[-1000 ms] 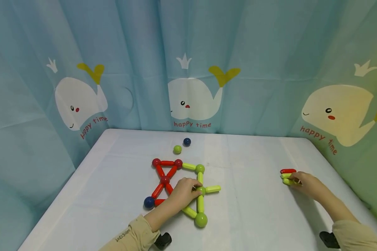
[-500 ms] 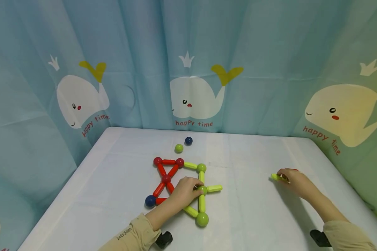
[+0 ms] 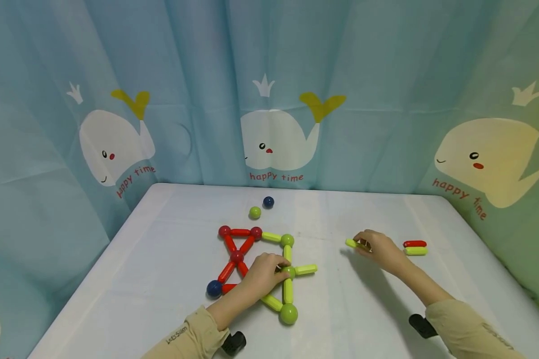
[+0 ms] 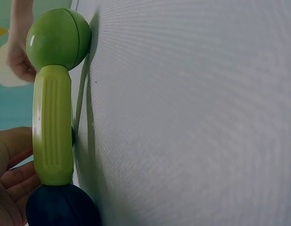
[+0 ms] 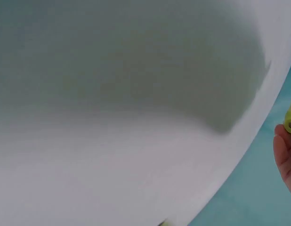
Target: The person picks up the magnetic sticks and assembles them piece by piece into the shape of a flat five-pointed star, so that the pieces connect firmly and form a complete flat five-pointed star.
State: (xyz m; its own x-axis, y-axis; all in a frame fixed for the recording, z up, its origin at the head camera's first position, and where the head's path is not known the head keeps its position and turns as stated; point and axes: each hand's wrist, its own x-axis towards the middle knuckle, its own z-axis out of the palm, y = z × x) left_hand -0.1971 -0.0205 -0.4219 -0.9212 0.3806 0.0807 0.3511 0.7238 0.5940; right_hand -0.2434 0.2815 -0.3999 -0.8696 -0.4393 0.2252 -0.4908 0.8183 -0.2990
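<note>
1. A second ago, the right hand is over at the little pile on the far right. Now it is away from the pile, part of the way left, toward the shape made of sticks and balls.
2. It pinches one yellow-green stick, which looks lifted off the table. One end pokes out to the left.
3. The pile is smaller: one red stick and one other yellow-green stick lie side by side there.
4. The left hand has not moved. Its finger and thumb pinch the green ball on the right side of the shape.
5. The shape looks the same as before. A short stick sticks out from that ball to the right.
6. So I think fetching is done for this stick, but joining is not: it is between pile and shape, touching neither.
</note>
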